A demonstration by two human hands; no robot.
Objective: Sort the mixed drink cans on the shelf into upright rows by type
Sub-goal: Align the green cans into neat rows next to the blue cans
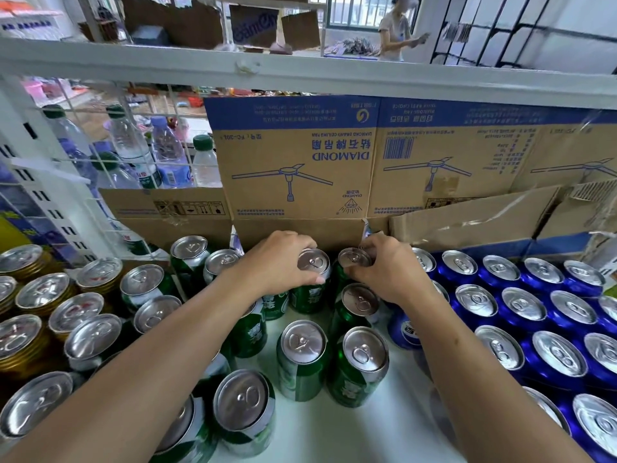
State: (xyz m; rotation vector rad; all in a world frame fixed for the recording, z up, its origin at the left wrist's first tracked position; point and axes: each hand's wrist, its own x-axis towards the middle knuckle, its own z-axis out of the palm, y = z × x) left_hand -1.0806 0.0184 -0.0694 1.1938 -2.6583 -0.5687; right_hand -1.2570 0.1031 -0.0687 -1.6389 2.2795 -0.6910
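You stand at a white shelf (337,429). Behind it a cardboard box (293,168) with a ceiling fan drawing stands upside down. To your left, water bottles (133,152) stand behind a white wire grid (100,109). Far behind, daylight comes through a barred window (354,10), and a person (395,31) stands near it.

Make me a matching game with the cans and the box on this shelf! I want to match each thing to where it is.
Things:
1. gold cans
2. blue cans
3. green cans
4. cardboard box

Places:
A. right side of the shelf
B. at the back, behind the cans
C. middle, where the left hand and right hand each grip one
D. left side of the shelf

Pairs: 1-D, 2-A, 3-C, 4-B.
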